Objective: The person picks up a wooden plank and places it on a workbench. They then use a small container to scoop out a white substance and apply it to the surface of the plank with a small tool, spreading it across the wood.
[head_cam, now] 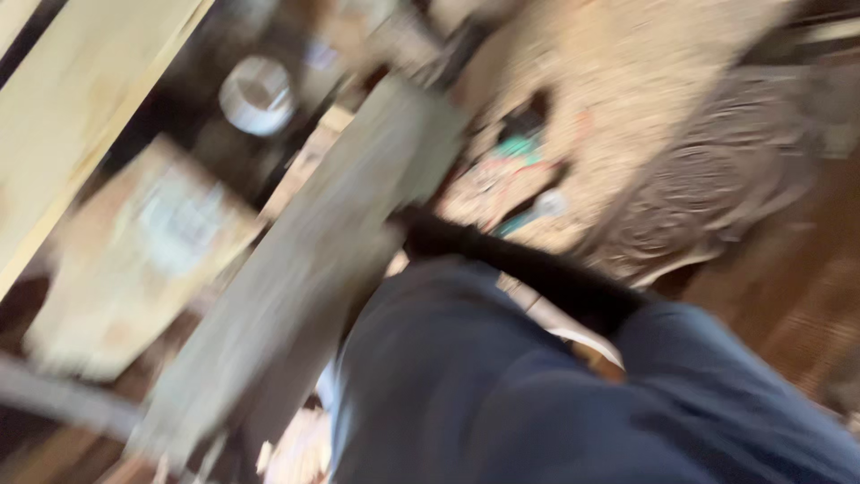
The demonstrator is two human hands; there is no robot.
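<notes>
**Grey plank in a blurred view, hands out of sight**

A long grey plank (296, 269) runs slantwise from lower left toward the upper middle of the frame, just beside dark blue trousers (537, 394) that fill the lower right. A black strap or hose (520, 264) crosses above the trousers. Neither of the person's hands shows, so whether they grip anything cannot be told. A pale board (81, 108) lies at upper left, a small round white tub (257, 94) near it, contents unreadable through blur. A cardboard piece (134, 260) sits left.
</notes>
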